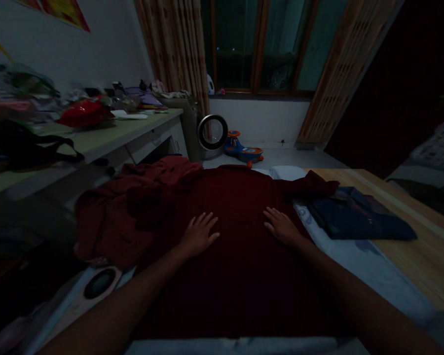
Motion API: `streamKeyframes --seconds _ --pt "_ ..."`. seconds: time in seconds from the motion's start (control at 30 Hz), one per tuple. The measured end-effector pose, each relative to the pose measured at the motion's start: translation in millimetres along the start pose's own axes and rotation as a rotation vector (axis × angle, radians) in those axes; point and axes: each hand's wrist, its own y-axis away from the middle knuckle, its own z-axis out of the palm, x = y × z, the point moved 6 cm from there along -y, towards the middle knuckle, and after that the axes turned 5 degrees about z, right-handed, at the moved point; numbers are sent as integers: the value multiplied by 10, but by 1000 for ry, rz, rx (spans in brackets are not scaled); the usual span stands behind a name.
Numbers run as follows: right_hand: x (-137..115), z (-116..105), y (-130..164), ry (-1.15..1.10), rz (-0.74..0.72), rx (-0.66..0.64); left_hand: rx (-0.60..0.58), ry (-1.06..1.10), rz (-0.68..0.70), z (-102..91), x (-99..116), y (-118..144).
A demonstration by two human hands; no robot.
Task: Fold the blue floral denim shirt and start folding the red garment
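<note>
A dark red garment [237,276] lies spread flat in front of me on a pale sheet [362,261]. My left hand [199,233] rests palm down on it, fingers apart, left of the middle. Palm down too, my right hand [281,226] lies flat on the cloth to the right. Neither hand holds anything. A crumpled part of the red cloth [133,207] is bunched up at the left, beyond my left hand.
A folded dark blue garment [358,214] lies on the wooden surface [425,246] at right. A cluttered desk [107,135] runs along the left wall. On the floor by the window stand a round fan [212,132] and a toy car [242,148].
</note>
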Motion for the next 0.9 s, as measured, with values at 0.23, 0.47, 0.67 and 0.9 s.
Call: streamKeyframes --seconds 0.23,0.47,0.67,0.9 --pt "43 -160 161 63 173 43 46 -117 -215 -259 -18 347" --pt "-894 -9 577 -19 -113 21 -15 59 224 -66 999 599" --pt "5 -90 767 83 175 -12 -50 15 94 -98 459 973" --pt "-721 -217 1010 32 60 65 41 78 133 -260 1012 901"
